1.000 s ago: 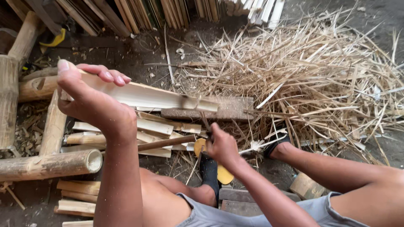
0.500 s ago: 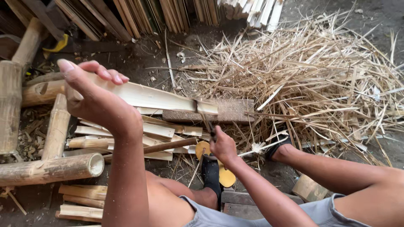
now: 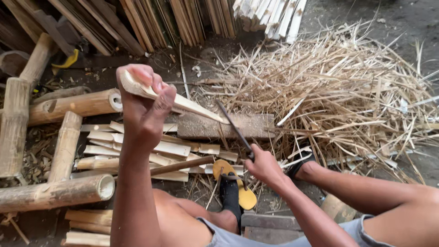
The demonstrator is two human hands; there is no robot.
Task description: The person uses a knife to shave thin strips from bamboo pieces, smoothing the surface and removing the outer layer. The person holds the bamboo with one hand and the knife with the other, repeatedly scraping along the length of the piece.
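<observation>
My left hand (image 3: 142,104) is raised and closed around the upper end of a pale split bamboo piece (image 3: 192,106). The piece slants down to the right, its lower end resting on a flat wooden block (image 3: 256,126). My right hand (image 3: 264,165) grips the handle of a dark, narrow knife (image 3: 234,128). The blade points up and left, its tip meeting the bamboo piece near the block. My bare knees and a foot in a yellow sandal (image 3: 234,185) sit below the block.
Flat split bamboo slats (image 3: 137,148) lie left of the block. Round bamboo poles (image 3: 55,192) lie at the left. A big heap of thin bamboo shavings (image 3: 347,91) fills the right. Bundled slats (image 3: 183,18) lean along the far edge.
My left hand has closed on the bamboo piece and tipped it up onto the block. The knife has swung up, and its tip now meets the piece.
</observation>
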